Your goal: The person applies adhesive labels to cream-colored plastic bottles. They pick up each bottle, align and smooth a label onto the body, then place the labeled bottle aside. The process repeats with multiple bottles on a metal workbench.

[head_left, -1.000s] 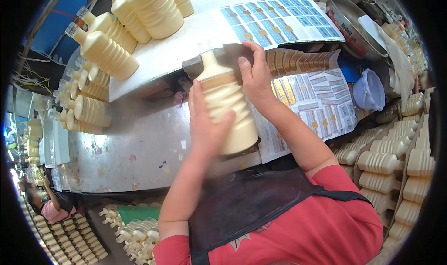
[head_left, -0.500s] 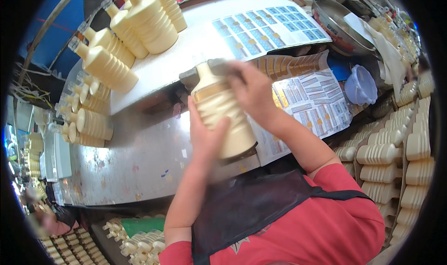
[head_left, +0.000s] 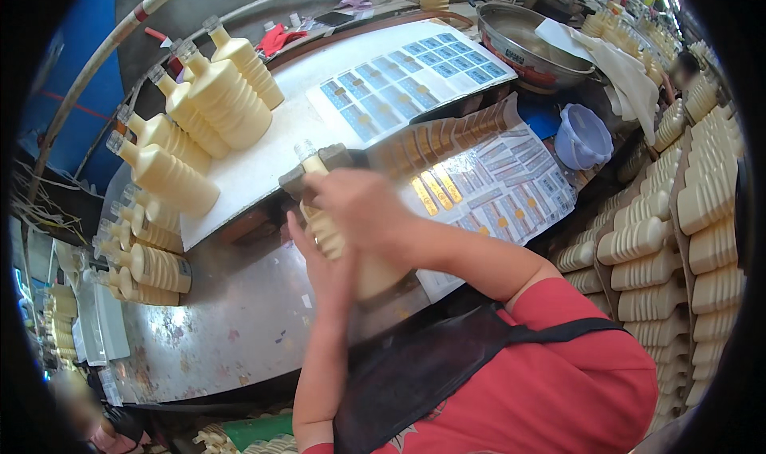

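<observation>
A: Where's the bottle?

B: The cream, ribbed plastic bottle is at the metal counter's near edge, between both hands, its clear neck pointing to 11 o'clock against a dark grey block.

A: And the fingers?

B: The left hand lies along its side, fingers stretched, thumb well parted. The right hand is blurred over the shoulder, fingers bent; I can't tell how far they're closed or whether they pinch anything.

A: What's in the way?

B: That hand hides much of the bottle's upper body. From the bottle, a raised white board runs from 10 to 1 o'clock, carrying at least 5 upright cream bottles at 10 and a blue printed label sheet at 1.

A: Further round?

B: At 2, a white sheet of gold and grey labels, then a pale violet plastic bucket. At 3, stacked cream bottles; at 9, another cluster.
</observation>
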Demonstrator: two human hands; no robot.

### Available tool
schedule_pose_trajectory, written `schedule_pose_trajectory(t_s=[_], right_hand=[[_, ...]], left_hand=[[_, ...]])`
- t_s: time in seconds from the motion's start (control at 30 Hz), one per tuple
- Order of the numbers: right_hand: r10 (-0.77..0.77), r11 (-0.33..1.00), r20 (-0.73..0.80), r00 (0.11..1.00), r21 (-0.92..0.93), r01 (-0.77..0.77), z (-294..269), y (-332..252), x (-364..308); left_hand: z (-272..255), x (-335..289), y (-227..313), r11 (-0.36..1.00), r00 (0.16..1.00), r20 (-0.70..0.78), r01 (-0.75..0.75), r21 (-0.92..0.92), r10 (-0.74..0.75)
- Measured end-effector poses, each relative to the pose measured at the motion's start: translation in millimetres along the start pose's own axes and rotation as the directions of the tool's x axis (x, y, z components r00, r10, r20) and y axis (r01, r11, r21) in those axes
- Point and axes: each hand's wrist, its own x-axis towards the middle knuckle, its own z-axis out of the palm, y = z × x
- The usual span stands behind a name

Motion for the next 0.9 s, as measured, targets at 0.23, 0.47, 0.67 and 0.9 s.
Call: schedule_pose_trajectory(t_s=[0.23,0.47,0.67,0.9], right_hand=[[0.55,0.761,0.048,0.834,0.382,-0.524,-34,65,-32],[0.655,0.736,0.016,0.755,0.213,-0.643,-77,155,-31],[0.086,0.93,-0.114,0.99,-0.348,-0.121,-73,173,-19],[0.102,0.826,0.14,0.985,-0.563,-0.006,-81,192,-22]], left_hand=[[-6,5,-5,0.997,0.996,0.087,-0.024,0.076,0.018],[-10,4,-9,0.986,0.984,0.054,0.169,-0.003,-0.169],[-6,5,14,0.978,0.981,0.029,0.188,0.087,-0.191],[-7,-3,-3,0.987,0.989,0.014,0.147,0.068,-0.148]])
